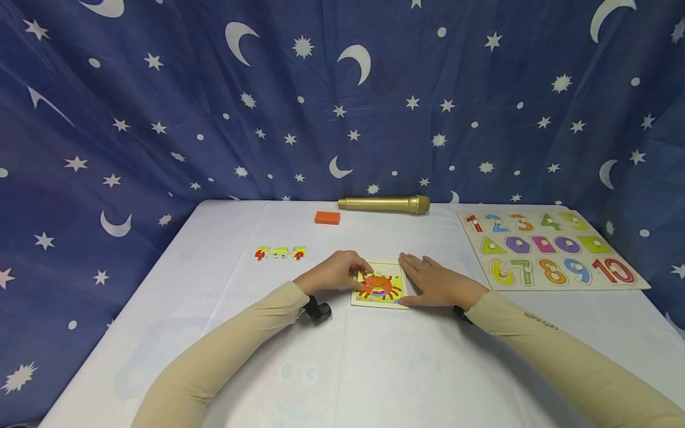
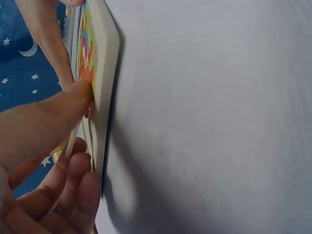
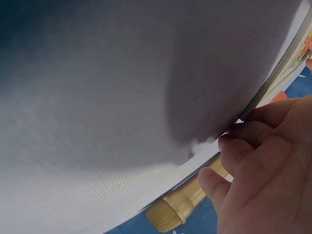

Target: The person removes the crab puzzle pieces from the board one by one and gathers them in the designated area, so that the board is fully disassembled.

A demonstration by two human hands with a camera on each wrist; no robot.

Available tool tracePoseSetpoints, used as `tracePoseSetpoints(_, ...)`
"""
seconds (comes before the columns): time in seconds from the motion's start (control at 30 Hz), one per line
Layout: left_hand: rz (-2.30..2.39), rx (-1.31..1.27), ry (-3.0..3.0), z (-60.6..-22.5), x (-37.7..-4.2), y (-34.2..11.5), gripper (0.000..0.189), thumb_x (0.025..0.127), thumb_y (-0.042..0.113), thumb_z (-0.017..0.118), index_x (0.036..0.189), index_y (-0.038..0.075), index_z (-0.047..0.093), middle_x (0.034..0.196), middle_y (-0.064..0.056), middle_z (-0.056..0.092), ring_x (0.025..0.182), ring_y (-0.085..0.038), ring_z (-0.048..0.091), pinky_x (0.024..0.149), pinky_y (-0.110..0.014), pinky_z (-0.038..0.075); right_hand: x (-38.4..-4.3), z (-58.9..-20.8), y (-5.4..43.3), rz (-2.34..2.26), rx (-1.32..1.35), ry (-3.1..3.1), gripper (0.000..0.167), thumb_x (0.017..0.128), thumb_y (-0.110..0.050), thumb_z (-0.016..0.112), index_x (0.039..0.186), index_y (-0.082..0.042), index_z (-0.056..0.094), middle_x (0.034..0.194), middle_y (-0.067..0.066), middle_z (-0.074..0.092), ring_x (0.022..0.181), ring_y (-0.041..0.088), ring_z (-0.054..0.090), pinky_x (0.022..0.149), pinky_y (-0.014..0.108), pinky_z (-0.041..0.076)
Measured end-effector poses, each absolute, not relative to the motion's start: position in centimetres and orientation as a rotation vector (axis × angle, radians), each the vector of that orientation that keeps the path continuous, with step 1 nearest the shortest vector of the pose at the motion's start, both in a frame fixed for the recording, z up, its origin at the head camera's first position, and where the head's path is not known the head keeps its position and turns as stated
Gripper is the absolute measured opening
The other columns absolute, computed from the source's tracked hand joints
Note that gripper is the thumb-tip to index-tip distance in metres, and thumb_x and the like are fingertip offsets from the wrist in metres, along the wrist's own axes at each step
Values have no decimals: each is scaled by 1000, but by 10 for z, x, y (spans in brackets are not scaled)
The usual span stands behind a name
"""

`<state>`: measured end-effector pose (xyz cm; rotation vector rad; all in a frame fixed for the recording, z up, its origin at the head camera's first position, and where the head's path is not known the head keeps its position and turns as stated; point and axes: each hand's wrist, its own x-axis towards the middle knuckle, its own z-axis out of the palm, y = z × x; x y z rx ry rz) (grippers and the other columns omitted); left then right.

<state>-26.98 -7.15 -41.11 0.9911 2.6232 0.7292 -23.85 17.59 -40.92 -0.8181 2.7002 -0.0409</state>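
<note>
A small square crab jigsaw puzzle [image 1: 379,288] lies in its pale wooden frame [image 1: 376,306] on the table. At the frame's upper left corner, my left hand [image 1: 339,271] pinches a puzzle piece [image 2: 89,103] between thumb and fingers; most of this piece is hidden behind the thumb. My right hand [image 1: 440,282] rests along the frame's right edge, its fingers extended and thumb near the lower right corner. To the left lie three loose puzzle pieces [image 1: 280,253] in a row, yellow with red claws on the outer two.
A gold toy microphone [image 1: 382,205] lies along the back edge, with an orange block [image 1: 327,218] just left of it. On the right is a wooden number and shape board [image 1: 553,252]. Behind the white table [image 1: 257,362] hangs a blue star-and-moon cloth [image 1: 321,119].
</note>
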Motion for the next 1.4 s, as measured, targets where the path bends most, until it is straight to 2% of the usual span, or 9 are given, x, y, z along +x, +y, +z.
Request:
tracePoseSetpoints(0.27, 849, 916, 2599, -412, -270, -76, 32, 74, 10, 79, 105, 7, 71, 88, -2, 67, 73, -7, 52, 67, -16, 44, -238, -408, 176, -48, -824, 2697, 99, 84, -67, 49, 149, 0, 16, 157, 17, 16, 145, 31, 16, 117, 51, 15)
tracePoseSetpoints(0.47, 909, 900, 2598, -411, -268, -79, 31, 72, 7, 80, 102, 4, 71, 91, -4, 70, 74, -7, 57, 68, -15, 49, -238, -408, 176, -46, -826, 2698, 99, 84, -67, 49, 149, 0, 17, 157, 16, 16, 145, 31, 16, 116, 52, 15)
tracePoseSetpoints(1.2, 1056, 814, 2587, -417, -268, -86, 31, 73, 8, 79, 102, 6, 71, 86, -3, 68, 72, -5, 56, 67, -14, 49, -237, -408, 176, -62, -839, 2703, 98, 84, -65, 50, 149, 1, 17, 156, 17, 17, 145, 31, 16, 116, 52, 15)
tracePoseSetpoints(1.4, 1148, 763, 2547, -416, -268, -94, 31, 72, 7, 80, 101, 6, 71, 89, -5, 68, 74, -6, 57, 69, -15, 50, -237, -409, 177, -57, -840, 2709, 98, 85, -65, 50, 149, 1, 17, 156, 17, 17, 145, 31, 16, 117, 51, 15)
